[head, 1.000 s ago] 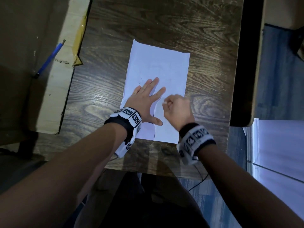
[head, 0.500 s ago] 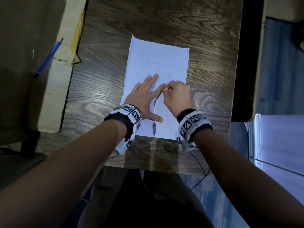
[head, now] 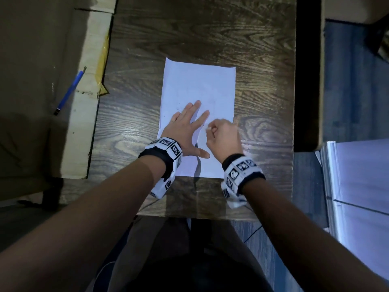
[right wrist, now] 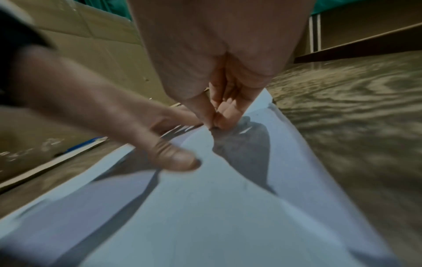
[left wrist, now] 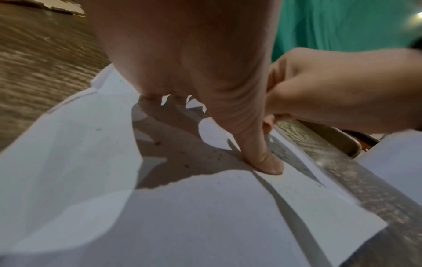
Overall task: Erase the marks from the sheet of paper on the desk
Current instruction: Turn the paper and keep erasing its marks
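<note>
Blue pen [head: 69,90] lies on cardboard off the desk's left edge, unused. White rectangular paper sheet [head: 200,85] sits mid dark wood-grain desk [head: 210,28]. Left hand [head: 185,127], grip wide, fingers flat, pins sheet against sliding. Right hand [head: 224,137] pinches small white eraser [head: 208,128] by sheet's right edge, likely rubbing faint marks.

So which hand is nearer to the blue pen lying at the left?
Left. The left hand rests flat on the paper, on the side toward the blue pen; the right hand is farther right.
</note>
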`<state>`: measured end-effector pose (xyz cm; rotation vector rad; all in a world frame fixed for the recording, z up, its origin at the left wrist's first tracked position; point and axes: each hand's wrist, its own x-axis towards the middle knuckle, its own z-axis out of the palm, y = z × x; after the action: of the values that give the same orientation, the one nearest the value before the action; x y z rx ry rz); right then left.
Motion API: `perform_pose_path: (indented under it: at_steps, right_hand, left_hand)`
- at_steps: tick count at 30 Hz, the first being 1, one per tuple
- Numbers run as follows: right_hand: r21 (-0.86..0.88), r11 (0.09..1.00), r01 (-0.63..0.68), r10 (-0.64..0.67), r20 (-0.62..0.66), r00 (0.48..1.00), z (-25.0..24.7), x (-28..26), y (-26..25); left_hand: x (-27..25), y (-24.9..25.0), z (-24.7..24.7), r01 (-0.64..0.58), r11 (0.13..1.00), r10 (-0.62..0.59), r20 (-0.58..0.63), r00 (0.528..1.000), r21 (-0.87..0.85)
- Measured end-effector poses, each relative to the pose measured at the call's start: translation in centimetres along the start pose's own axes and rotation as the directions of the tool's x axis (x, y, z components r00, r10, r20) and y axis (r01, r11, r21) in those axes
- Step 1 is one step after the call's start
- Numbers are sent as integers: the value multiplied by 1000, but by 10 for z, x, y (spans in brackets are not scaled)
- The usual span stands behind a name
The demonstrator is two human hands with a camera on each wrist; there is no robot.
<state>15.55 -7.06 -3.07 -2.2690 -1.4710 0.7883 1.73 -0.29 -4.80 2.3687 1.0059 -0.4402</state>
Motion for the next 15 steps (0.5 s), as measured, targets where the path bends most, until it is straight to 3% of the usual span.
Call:
perform_pose_path:
  at_steps: [3, 5, 10, 15]
  right_hand:
    - [-25, 999, 24, -22, 86, 996, 1, -29, -2]
    - [-53, 998, 31, -25, 106, 994, -2, -19, -5]
    - [-22, 1000, -16, 16, -15, 1000, -2, 22, -7]
    - [9, 1000, 10, -9, -105, 994, 11, -12, 4]
  left_hand:
    - [1, 0, -1, -4, 999, 4, 13, 1000, 34]
    - [1, 0, -2, -17, 999, 17, 11, 1000, 32]
    - [-1, -4, -7, -45, 995, 39, 67, 997, 94]
    - [-1, -21, -1, -112, 992, 110, 33, 993, 64]
